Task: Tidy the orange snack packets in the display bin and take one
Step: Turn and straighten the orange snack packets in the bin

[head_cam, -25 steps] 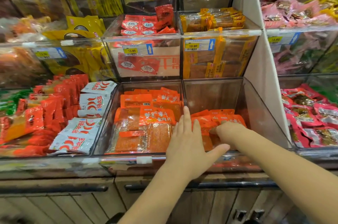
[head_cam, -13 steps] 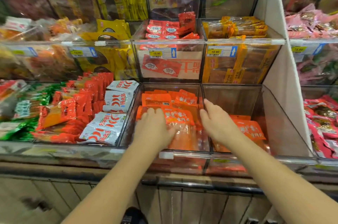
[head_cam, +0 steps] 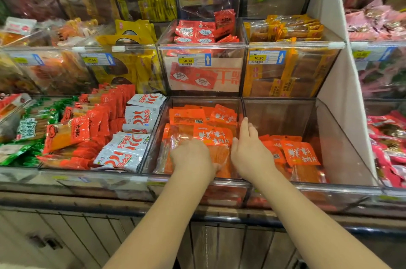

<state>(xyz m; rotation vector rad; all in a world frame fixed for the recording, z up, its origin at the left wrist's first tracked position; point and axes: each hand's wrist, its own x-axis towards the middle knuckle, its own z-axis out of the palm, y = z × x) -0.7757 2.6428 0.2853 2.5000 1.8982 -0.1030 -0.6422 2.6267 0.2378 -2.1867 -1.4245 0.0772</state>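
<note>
My right hand (head_cam: 250, 150), fingers straight, presses the side of the orange packets (head_cam: 212, 137) in the display bin (head_cam: 204, 101). My left hand (head_cam: 191, 156) lies on them; I cannot tell its grip. I should push evenly from both sides.

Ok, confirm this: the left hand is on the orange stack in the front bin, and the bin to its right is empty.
Not empty: the head view shows the right bin holding a few loose packets, also orange. The left hand is on the orange stack, as stated.
</note>
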